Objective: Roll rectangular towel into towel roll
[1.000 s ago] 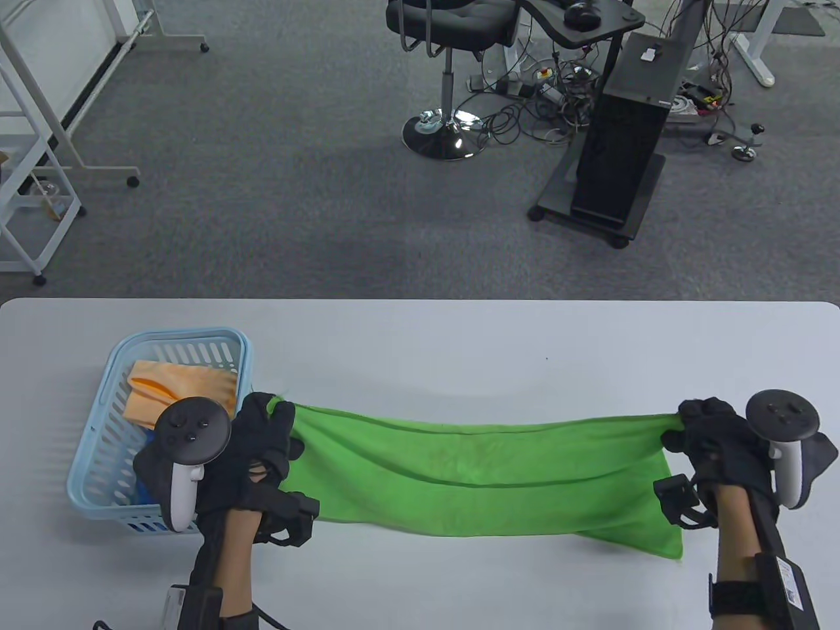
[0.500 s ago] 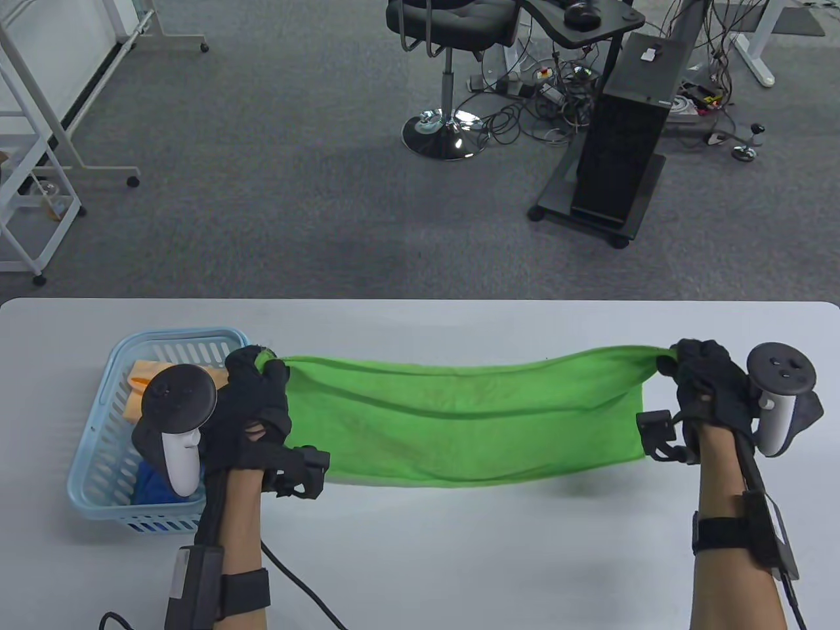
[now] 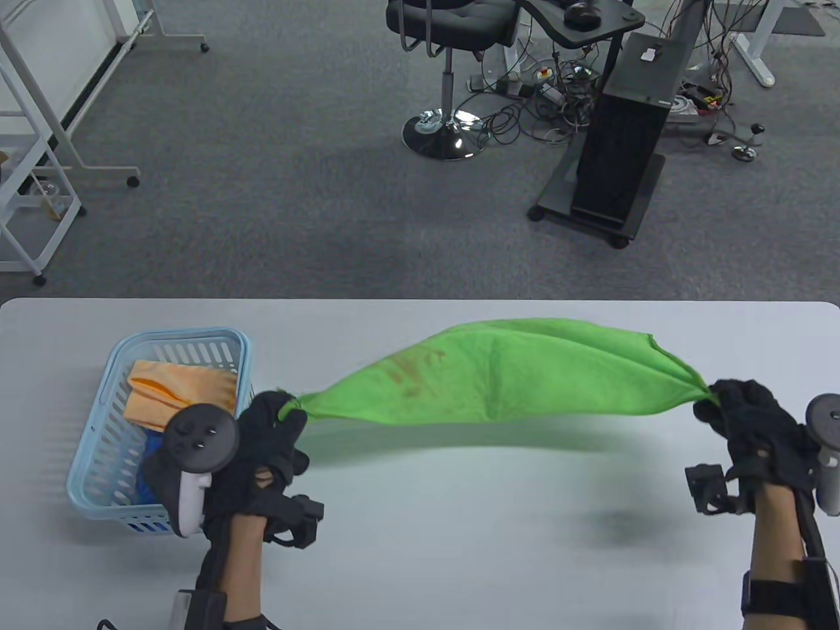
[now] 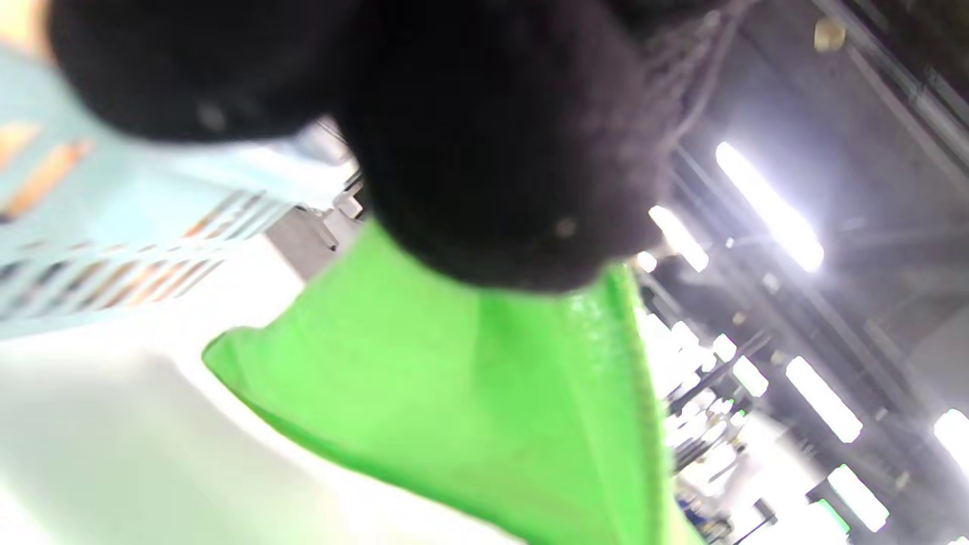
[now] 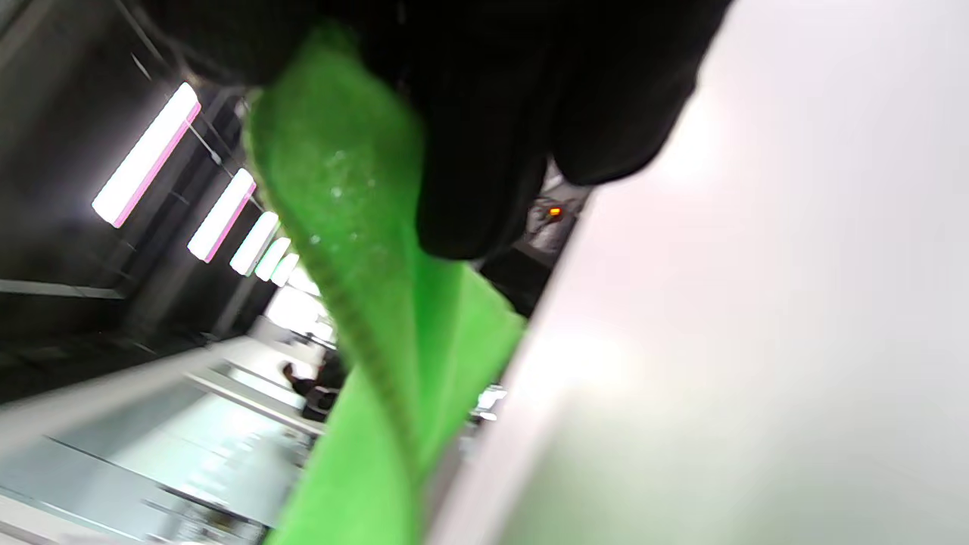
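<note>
- A pale blue slotted basket (image 3: 105, 420) sits at the left of the grey worktop (image 3: 459, 564), holding an orange cloth (image 3: 180, 394) and something blue beneath it.
- On the carpet beyond: a black swivel chair (image 3: 449, 26), a black stand (image 3: 617, 157), tangled cables (image 3: 551, 105), a white rack (image 3: 26, 164).

Both wrist views are blurred; the right tracker (image 3: 828, 453) is cut off by the table view's edge.
</note>
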Demonstrator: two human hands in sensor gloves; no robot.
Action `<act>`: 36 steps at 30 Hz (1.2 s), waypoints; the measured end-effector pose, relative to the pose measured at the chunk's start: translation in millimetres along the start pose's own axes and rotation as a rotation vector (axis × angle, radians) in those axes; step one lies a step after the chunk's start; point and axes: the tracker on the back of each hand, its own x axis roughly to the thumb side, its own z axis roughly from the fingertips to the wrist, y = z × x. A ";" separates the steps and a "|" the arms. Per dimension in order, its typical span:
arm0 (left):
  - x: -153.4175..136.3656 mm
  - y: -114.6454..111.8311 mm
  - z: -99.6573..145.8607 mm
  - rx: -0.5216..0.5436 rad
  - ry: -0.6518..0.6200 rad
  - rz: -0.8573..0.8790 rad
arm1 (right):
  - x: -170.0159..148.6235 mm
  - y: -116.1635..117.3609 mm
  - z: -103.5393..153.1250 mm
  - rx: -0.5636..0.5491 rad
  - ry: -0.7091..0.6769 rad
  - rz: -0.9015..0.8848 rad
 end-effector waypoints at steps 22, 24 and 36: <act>-29.1 -52.0 23.7 0.052 0.228 -0.368 | -50.4 13.8 -13.8 -0.060 0.144 0.311; -24.2 -57.3 16.0 0.048 0.250 -0.408 | -49.6 21.4 -25.2 -0.048 0.163 0.349; -17.9 -76.7 -19.6 0.053 0.291 -0.430 | -50.2 51.2 -70.3 -0.053 0.213 0.373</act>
